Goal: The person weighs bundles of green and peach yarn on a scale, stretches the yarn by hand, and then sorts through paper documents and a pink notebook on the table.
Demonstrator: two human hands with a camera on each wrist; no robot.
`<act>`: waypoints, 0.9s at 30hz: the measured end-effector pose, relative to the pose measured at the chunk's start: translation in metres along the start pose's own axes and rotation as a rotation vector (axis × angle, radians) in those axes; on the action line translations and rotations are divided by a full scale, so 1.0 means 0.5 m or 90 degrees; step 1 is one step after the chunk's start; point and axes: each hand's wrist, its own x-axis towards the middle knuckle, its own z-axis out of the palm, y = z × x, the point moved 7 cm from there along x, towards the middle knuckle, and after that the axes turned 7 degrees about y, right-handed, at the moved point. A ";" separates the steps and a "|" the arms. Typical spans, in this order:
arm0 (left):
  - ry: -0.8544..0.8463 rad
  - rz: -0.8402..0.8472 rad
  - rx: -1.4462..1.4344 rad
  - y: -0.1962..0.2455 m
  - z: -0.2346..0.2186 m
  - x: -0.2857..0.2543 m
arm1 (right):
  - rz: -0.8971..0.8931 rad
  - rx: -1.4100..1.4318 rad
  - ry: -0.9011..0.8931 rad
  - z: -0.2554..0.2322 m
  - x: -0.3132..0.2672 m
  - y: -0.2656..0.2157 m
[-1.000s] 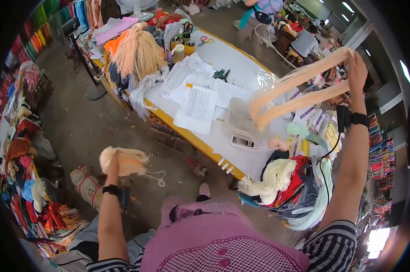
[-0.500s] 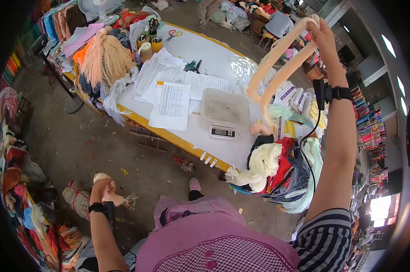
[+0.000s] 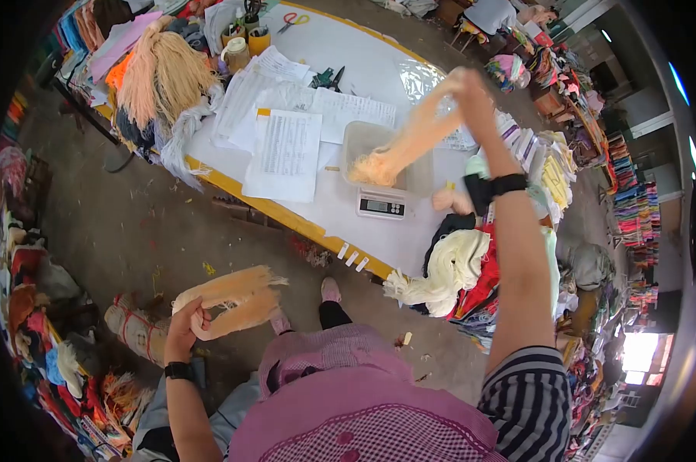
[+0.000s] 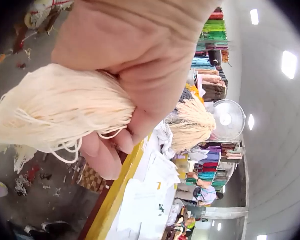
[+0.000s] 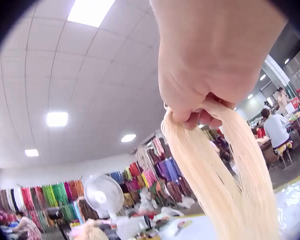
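My right hand grips a long hank of pale peach yarn at its upper end. The loose lower end droops into a clear plastic tub, which sits on a small digital scale. In the right wrist view, two thick strands of this yarn hang from the curled fingers. Low on the left, away from the table, my left hand holds a second peach yarn hank, folded over, its frayed ends pointing right. Its strands bulge past the thumb in the left wrist view.
Printed sheets, dark green snips and scissors lie on the white table. Cream yarn is heaped at its front right corner, beige yarn at the far left. A tied bundle stands on the floor near my left hand.
My right hand has come down and to the left, and its yarn's lower end has passed from the tub's right side into the tub. My left hand is lower, its hank now spread toward the right.
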 end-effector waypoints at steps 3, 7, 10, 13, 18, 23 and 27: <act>0.009 -0.021 0.017 0.007 0.053 -0.003 | 0.162 -0.139 -0.193 0.204 -0.198 0.001; -0.025 -0.009 -0.002 0.020 0.117 -0.011 | 0.161 -0.110 -0.225 0.274 -0.397 -0.068; -0.012 0.002 0.024 0.039 0.145 -0.010 | 0.124 -0.069 -0.150 0.256 -0.465 -0.110; -0.045 0.033 0.026 0.058 0.173 -0.011 | 0.187 0.016 -0.209 0.212 -0.495 -0.133; -0.032 0.041 0.022 0.085 0.191 -0.012 | 0.224 0.016 -0.113 0.138 -0.521 -0.119; -0.082 0.112 -0.022 0.140 0.232 -0.033 | 0.254 0.001 -0.131 0.120 -0.551 -0.089; -0.091 0.119 -0.024 0.151 0.252 -0.035 | 0.245 -0.024 -0.147 0.126 -0.540 -0.089</act>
